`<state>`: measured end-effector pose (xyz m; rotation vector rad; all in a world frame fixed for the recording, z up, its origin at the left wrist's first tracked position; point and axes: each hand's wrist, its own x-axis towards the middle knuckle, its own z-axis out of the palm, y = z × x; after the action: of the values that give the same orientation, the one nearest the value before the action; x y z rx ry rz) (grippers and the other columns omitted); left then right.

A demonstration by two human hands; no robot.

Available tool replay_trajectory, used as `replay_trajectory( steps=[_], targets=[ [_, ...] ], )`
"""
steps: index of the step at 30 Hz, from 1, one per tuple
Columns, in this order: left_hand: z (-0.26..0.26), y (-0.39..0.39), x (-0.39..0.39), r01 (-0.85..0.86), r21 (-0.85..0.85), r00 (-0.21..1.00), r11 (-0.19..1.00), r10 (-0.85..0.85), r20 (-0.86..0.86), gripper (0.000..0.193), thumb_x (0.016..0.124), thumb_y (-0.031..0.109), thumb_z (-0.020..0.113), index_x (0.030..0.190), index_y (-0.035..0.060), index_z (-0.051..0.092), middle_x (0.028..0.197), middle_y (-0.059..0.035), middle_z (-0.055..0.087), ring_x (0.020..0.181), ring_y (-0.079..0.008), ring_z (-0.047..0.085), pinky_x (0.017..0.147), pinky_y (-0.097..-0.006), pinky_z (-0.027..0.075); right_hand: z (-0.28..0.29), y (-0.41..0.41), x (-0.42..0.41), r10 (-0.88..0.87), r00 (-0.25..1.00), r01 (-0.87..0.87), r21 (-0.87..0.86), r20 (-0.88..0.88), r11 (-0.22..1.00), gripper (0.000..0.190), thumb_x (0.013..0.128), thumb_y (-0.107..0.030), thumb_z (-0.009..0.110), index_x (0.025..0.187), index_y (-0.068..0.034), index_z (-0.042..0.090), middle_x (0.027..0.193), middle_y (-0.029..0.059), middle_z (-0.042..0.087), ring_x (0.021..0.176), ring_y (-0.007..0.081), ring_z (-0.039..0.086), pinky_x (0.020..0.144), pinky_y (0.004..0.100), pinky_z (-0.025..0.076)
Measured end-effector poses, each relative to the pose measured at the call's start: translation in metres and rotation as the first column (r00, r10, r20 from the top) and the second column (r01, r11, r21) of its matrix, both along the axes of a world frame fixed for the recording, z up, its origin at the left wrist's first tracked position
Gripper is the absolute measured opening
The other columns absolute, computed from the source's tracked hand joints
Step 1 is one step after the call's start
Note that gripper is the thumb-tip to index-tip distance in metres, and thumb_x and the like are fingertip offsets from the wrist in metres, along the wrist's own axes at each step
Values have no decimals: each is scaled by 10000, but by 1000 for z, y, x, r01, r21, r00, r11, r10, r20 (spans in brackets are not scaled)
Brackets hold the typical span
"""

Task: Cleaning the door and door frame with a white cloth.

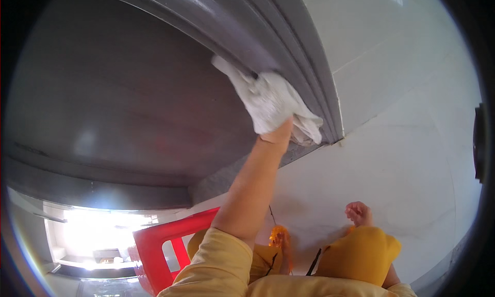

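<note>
My left hand is wrapped in a white cloth (270,100), which hides the fingers. I press the cloth against the inner edge of a dark grey moulded door frame (263,34), close to its lower end. One cloth flap reaches over the dark grey panel (135,88) beside the frame; another hangs near the frame's foot. Past my bent knee in mustard-yellow trousers (355,254), my right hand (359,213) shows with its fingers curled in. Nothing is visible in it, and part of that arm is hidden by the knee.
A red plastic stool or chair (151,239) stands by my left side. Pale tiles (386,173) extend on the right under my orange footwear (277,237). A grey sill (220,181) borders the panel. Bright light comes through an opening (96,231); a dark object (479,142) sits at the right rim.
</note>
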<state>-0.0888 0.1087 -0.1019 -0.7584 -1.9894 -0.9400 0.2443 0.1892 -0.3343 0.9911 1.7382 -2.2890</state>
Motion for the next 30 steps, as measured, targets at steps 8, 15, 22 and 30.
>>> replay_trajectory(
  steps=[8, 15, 22, 30],
  targets=[
    [-41, 7, 16, 157, 147, 987, 977, -162, 19, 513, 879, 161, 455, 1301, -103, 333, 1284, -290, 410, 1191, -399, 421, 1081, -404, 279, 22, -5, -21, 16, 1000, -15, -63, 14, 998, 114, 841, -115, 636, 888, -17, 601, 707, 14, 602, 636, 81, 548, 563, 230, 431],
    [11, 3, 7, 9, 15, 1000, 1000, -9, -29, 151, 830, 90, 466, 906, 28, 580, 914, -158, 546, 872, -322, 543, 861, -397, 436, 14, 1, -12, 38, 995, -38, 8, 95, 999, 123, 836, -123, 638, 888, -17, 602, 704, 16, 606, 632, 82, 550, 568, 235, 433],
    [-21, 0, 3, 113, 164, 994, 980, -112, -14, 499, 840, 187, 492, 1216, -128, 395, 1157, -296, 472, 1090, -426, 464, 1032, -451, 335, 20, -7, -28, 71, 996, -71, -3, 50, 997, 127, 838, -121, 629, 902, -13, 606, 730, 35, 629, 641, 94, 569, 570, 243, 446],
    [42, -11, -15, 122, 21, 989, 992, -124, 83, 224, 906, 175, 456, 1065, 31, 519, 1082, -140, 533, 1017, -269, 521, 958, -372, 423, 20, -4, -17, 79, 994, -78, -9, 81, 997, 151, 860, -157, 613, 907, -14, 610, 730, 34, 636, 645, 101, 578, 578, 244, 459]
  ],
)
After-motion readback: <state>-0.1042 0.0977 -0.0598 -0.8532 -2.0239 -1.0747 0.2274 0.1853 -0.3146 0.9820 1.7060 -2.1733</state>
